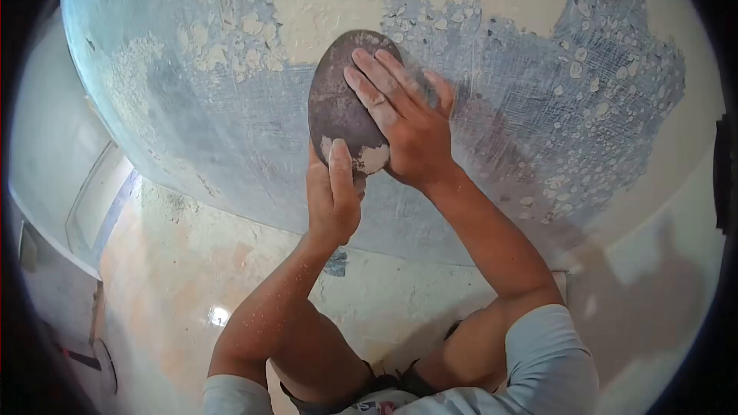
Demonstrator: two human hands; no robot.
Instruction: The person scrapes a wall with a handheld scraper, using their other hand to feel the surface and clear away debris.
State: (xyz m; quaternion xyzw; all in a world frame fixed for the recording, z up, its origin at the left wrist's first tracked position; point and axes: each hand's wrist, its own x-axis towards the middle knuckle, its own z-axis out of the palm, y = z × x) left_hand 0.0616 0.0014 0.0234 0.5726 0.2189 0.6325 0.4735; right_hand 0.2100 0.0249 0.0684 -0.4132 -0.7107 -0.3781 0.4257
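Curved surface (261, 146) spans the upper and middle frame. Its finish is cream at the top center and blue-grey elsewhere, with pale, rounded flecks clustered at upper left and along the right side. Fine crosshatched lines mark the blue-grey zone.

Pale floor (177, 261) occupies the lower frame, with faint orange staining toward the left and a bright light spot (219, 315) at lower left. The person's bare legs (323, 353) and light-colored shirt (550, 346) appear at the bottom edge.

Dark oval block (330, 100) is located at upper center, in front of the curved surface. Orientation: long axis close to vertical in the frame, top leaning slightly right. Shape: rounded at both ends. Color: dark brown-grey with a purplish cast. Condition: mottled face, lighter speckling near the top rim, and irregular cream patches at the lower end. Contact between its rear face and the curved surface cannot be confirmed; that side is hidden.

Right hand (419, 134): laid over the block's right side, three dust-whitened fingers extended across the face, one further finger angled off to the right. Grip: pressed on and bracing the block.

Left hand (334, 204): grasping the lower end, one digit on the face over the cream patches; the remaining digits are partly hidden.
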